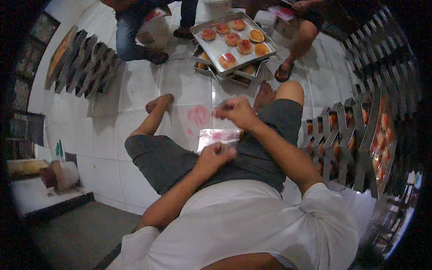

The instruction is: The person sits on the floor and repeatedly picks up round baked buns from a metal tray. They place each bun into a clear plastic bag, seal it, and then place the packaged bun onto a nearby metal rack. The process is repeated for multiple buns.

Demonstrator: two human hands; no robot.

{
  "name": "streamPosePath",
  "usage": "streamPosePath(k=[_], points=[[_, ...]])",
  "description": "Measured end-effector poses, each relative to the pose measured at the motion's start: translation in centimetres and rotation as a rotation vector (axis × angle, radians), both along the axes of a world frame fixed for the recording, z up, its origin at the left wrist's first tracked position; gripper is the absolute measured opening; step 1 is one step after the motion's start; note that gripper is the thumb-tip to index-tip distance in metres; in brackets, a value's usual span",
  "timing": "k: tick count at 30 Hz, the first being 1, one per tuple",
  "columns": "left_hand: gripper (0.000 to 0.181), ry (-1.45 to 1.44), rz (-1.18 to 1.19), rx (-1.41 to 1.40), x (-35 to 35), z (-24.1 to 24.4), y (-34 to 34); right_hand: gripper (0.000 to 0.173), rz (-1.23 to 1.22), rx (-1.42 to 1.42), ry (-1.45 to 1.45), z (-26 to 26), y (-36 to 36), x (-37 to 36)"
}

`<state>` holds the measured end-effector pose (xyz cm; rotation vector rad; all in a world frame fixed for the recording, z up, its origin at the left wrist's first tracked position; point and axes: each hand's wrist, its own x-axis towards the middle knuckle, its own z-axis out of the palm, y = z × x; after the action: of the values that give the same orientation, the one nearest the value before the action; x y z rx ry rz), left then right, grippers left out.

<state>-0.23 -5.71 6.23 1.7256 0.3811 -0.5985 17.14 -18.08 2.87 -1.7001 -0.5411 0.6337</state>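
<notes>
A stack of clear plastic bags with red print (219, 135) lies between my legs. My left hand (216, 157) is just over the near edge of the bags, fingers curled; whether it pinches a bag is unclear. Raised beyond the bags and to their right, my right hand (236, 111) is blurred, its fingertips close together, and any thin film in them cannot be made out. Farther forward, a metal tray (219, 45) holds several round buns with reddish tops (233, 38), set askew on more trays with buns.
Stacked metal trays (342, 141) of buns stand at the right, with more trays (81, 64) at the left. Two people sit ahead; a co-worker's foot (283, 71) is beside the bun trays. Red smears (199, 115) mark the tiled floor. Rolls (62, 173) lie at the left.
</notes>
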Motion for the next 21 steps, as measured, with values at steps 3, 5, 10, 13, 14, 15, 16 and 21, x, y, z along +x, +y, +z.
streamPosePath(k=[3,5,10,13,14,15,16,21], points=[[0.022,-0.184,1.032,-0.953,4.1,1.4,0.3,0.029,0.002,0.034,0.027,3.3,1.6,0.3],[0.025,-0.427,1.174,-0.851,4.0,-1.5,7.0,0.032,0.341,-0.017,-0.006,6.1,2.6,1.6],[0.038,-0.324,1.158,-0.286,-0.1,0.7,17.8,0.051,0.607,-0.458,-0.587,2.2,6.8,21.9],[0.041,-0.217,1.159,-0.176,-10.4,-0.3,22.8,0.052,0.047,-0.696,-0.698,-4.6,6.2,33.5],[0.043,-0.179,1.231,-0.089,-16.8,-1.0,24.3,0.052,-0.176,-0.699,-0.600,-5.8,6.8,34.8],[0.045,-0.152,1.267,-0.029,-21.2,-1.5,25.8,0.055,-0.179,-0.628,-0.471,-8.4,6.1,38.1],[0.047,-0.119,1.289,0.000,-24.1,-2.5,26.6,0.056,-0.210,-0.604,-0.482,-11.9,5.3,40.4],[0.043,-0.002,1.034,0.036,-0.8,-6.9,18.3,0.052,-0.211,-0.808,-0.283,-15.1,5.5,39.9]])
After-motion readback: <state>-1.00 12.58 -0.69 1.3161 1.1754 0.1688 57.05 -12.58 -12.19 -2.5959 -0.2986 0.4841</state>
